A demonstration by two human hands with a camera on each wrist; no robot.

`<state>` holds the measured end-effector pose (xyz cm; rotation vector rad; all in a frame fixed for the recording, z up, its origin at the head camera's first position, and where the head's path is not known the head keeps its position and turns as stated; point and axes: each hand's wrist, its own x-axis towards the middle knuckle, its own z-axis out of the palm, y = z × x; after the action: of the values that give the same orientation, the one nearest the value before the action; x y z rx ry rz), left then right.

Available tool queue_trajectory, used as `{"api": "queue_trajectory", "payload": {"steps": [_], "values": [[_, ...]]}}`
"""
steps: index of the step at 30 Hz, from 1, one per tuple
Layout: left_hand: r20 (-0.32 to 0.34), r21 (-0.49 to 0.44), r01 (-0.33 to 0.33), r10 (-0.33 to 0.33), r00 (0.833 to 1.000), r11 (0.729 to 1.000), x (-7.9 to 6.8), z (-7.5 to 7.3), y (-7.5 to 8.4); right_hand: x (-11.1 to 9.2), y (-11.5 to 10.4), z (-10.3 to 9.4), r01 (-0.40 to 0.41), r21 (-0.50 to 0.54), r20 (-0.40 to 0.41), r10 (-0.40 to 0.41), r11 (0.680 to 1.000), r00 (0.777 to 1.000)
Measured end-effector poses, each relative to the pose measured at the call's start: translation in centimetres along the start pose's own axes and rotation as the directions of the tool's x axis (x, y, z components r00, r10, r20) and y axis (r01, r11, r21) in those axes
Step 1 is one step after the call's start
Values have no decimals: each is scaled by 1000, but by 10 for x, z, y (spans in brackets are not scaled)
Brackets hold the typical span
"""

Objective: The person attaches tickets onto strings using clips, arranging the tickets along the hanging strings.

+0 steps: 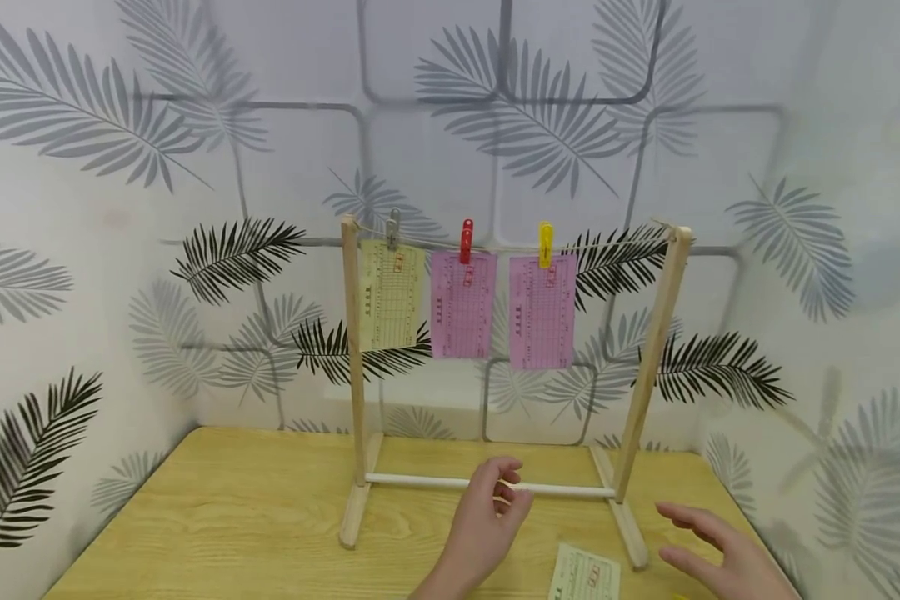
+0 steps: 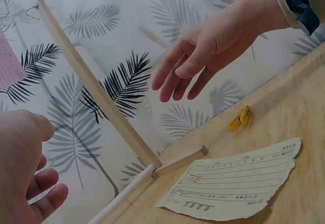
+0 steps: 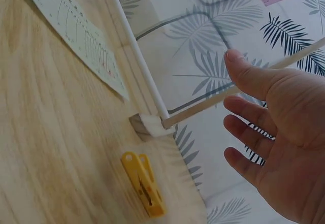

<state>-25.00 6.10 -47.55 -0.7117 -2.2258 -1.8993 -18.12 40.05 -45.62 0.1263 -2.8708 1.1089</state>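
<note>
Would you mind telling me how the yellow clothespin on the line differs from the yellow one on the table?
The yellow clothespin on the line stands upright, clamped on a pink slip; the yellow clothespin on the table lies flat and holds nothing. The first hangs between the rack posts; the second lies outside the rack's foot, near the right hand. Both are yellow.

We can read no word or number anywhere. The pale green printed paper slip (image 2: pixel 234 182) lying flat on the light wooden table (image 1: pixel 217 517) carries ruled lines, small dark characters and a red mark, all too small to make out. At twelve o'clock from it, the yellowish paper slip (image 1: pixel 390 295) and the two pink paper slips (image 1: pixel 462 305) (image 1: pixel 542 312) hanging on the wooden rack show the same ruled grid with red print near the top, equally unreadable.
</note>
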Motion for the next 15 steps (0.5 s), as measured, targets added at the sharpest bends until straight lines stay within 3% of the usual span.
{"api": "queue_trajectory", "payload": {"steps": [5, 8, 15], "values": [[39, 38, 4, -5, 999, 999, -5, 10, -14, -5, 22, 0, -66, 57, 36, 64, 996, 997], [41, 95, -27, 23, 999, 995, -7, 15, -21, -6, 34, -1, -76, 74, 63, 71, 994, 995], [56, 211, -78, 68, 996, 974, -13, 26, -41, -9, 58, 1, -193, 130, 139, 175, 973, 975]]}}
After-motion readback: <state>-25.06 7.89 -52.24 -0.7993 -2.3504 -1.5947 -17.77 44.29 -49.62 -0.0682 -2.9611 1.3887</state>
